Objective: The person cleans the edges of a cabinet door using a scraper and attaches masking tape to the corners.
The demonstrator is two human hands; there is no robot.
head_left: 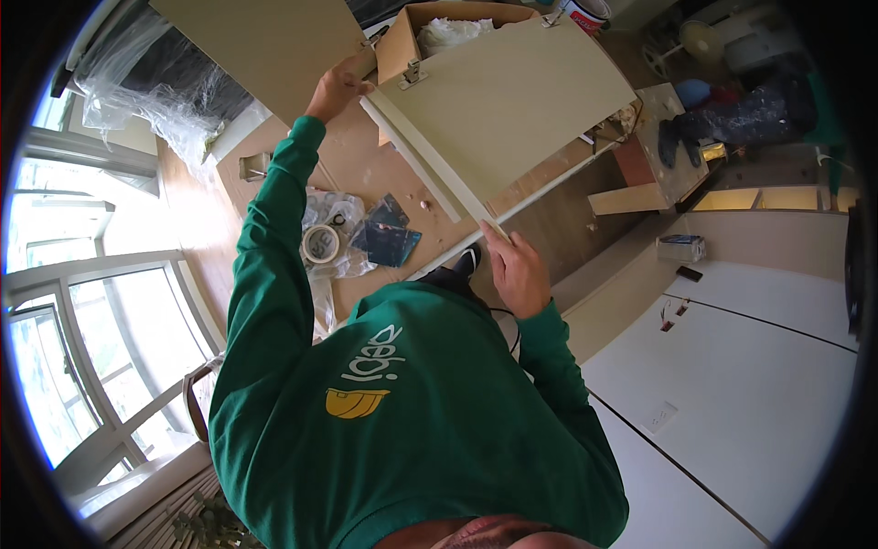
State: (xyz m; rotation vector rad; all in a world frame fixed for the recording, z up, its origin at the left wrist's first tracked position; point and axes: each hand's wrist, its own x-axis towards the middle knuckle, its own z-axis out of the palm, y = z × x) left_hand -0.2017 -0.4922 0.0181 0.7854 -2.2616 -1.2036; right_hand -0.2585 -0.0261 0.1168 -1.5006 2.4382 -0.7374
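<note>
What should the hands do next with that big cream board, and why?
Perhaps the right hand should get a firmer hold of the cream board: only its fingers seem to meet the near end of one long edge, while the left hand is at that edge's far end, and the board looks wide.

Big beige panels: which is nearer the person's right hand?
The upper-middle panel, with its near corner right by the right hand; the upper-left panel lies clearly farther from that hand.
</note>
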